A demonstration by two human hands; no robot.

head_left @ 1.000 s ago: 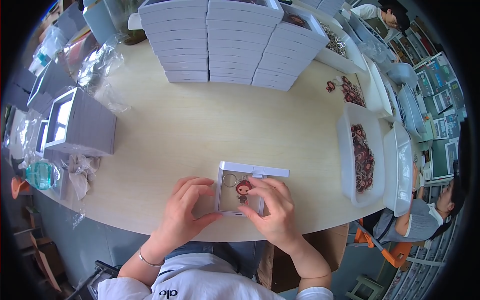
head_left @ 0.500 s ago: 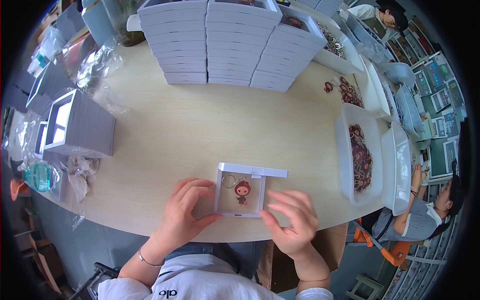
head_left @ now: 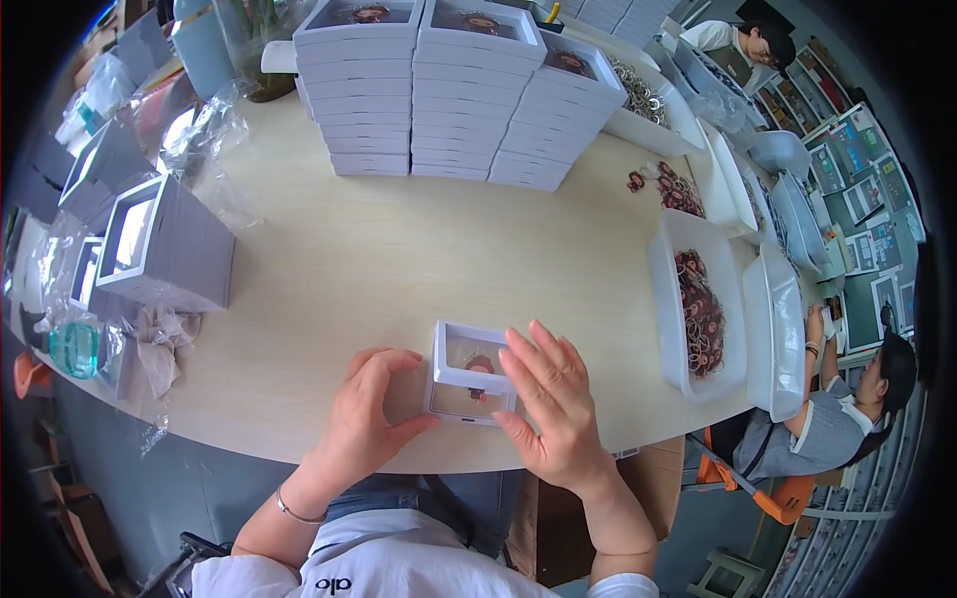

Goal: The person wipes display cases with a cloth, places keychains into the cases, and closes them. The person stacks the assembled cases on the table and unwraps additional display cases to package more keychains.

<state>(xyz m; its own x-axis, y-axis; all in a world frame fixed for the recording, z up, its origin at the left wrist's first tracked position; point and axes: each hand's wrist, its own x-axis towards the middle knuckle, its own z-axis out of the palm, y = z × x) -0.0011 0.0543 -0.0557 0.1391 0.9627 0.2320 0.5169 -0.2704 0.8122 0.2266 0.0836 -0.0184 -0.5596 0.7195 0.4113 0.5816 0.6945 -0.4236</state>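
Note:
A white display box [head_left: 467, 404] with clear film windows lies near the table's front edge. Its hinged lid [head_left: 469, 378] is tilted partway over the base. Through the film shows a keychain [head_left: 478, 366] with a red-hooded cartoon figure, partly covered by the lid's rim. My left hand [head_left: 367, 411] steadies the box by its left side, fingers curved at the edge and thumb at the lower left corner. My right hand [head_left: 551, 411] is at the right end of the lid, fingers stretched out and apart, the fingertips against or just over the lid.
Stacks of filled display boxes [head_left: 464, 110] stand at the back. More boxes [head_left: 179, 244] and crumpled plastic are on the left. To the right are a tub [head_left: 698, 309] of keychains, a second white tub [head_left: 778, 329] and a loose keychain pile [head_left: 678, 187]. Two other people sit at the right.
The lid has swung from standing upright at the back to leaning over the base. My right hand has risen and moved left onto the lid; my left hand stays at the box's side.

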